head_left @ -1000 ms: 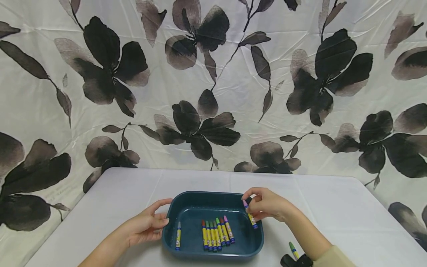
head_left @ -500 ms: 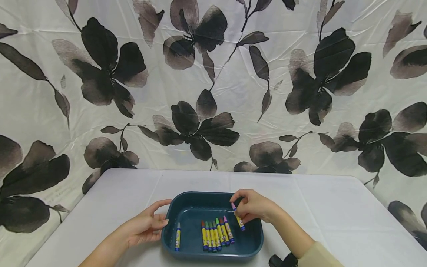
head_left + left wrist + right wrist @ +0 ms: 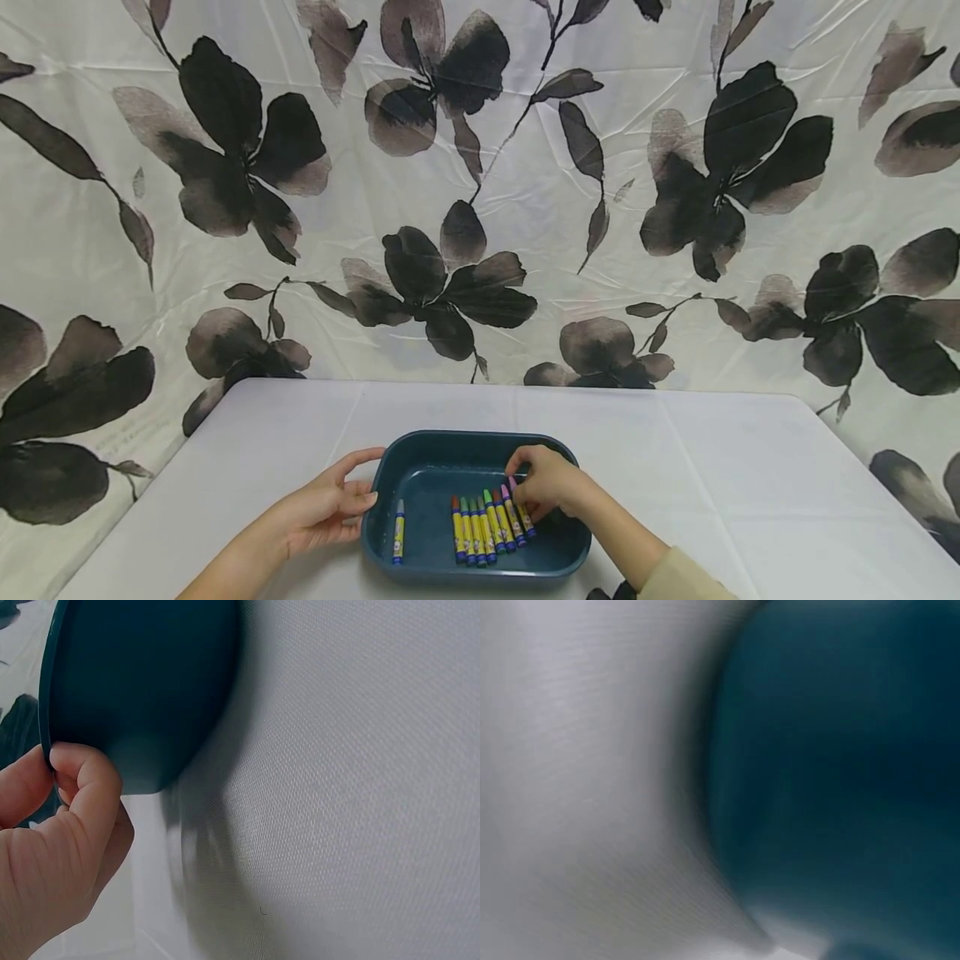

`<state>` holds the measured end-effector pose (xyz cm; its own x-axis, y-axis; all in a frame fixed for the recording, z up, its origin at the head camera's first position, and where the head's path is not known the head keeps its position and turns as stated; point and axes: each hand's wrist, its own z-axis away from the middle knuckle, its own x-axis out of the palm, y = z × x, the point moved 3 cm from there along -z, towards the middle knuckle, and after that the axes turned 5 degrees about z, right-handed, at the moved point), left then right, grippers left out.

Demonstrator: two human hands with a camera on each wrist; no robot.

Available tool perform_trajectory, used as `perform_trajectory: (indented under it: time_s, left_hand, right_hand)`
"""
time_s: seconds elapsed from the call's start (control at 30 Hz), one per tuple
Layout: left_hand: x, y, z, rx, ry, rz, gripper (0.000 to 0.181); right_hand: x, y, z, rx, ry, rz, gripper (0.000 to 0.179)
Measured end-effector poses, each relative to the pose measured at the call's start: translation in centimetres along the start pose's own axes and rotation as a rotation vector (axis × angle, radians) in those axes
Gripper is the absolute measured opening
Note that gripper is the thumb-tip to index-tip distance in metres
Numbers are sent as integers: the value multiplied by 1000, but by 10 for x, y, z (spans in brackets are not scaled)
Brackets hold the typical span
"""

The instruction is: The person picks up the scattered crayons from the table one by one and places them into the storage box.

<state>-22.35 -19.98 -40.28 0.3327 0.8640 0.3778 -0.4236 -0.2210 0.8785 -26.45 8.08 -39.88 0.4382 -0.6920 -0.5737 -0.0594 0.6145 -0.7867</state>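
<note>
A dark teal tray point(image 3: 431, 508) holds several crayons with yellow and blue wrappers. My left hand point(image 3: 330, 507) pinches the tray's left rim, thumb and finger on either side of it in the left wrist view point(image 3: 67, 817). Over the tray's right part, my right hand point(image 3: 553, 485) pinches a purple crayon point(image 3: 527, 522) at the right end of the crayon row point(image 3: 480, 530), right beside a pink-tipped crayon point(image 3: 513, 518). A grey-tipped crayon point(image 3: 399, 533) lies alone near the left wall. The right wrist view shows just the tray's outer wall point(image 3: 817, 765), blurred, and no fingers.
The tray stands on a white-covered table point(image 3: 705, 467). Behind it hangs a white cloth point(image 3: 585, 192) printed with dark flowers. A black object point(image 3: 622, 592) shows partly at the bottom edge, below the right forearm.
My right hand has moved left from the tray's right rim, bringing the purple crayon down to the row's right end. The left hand stays on the rim. A green-tipped crayon at lower right has left view.
</note>
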Motion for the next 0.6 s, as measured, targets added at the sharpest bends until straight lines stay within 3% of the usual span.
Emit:
perform_trajectory:
  time_s: [0.17,0.33,0.47,0.6]
  left_hand:
    - [-1,0,0,0,9,-8,71]
    - [-2,0,0,3,8,-5,70]
    - [-2,-1,-1,10,-4,-1,70]
    - [-2,-2,-2,16,-18,11,69]
  right_hand:
    - [3,0,1,-3,-20,12,26]
    - [-6,-6,6,-93,-26,15,26]
    - [-26,-11,16,-163,-72,-90,31]
    - [-46,-5,25,-139,-155,-258,36]
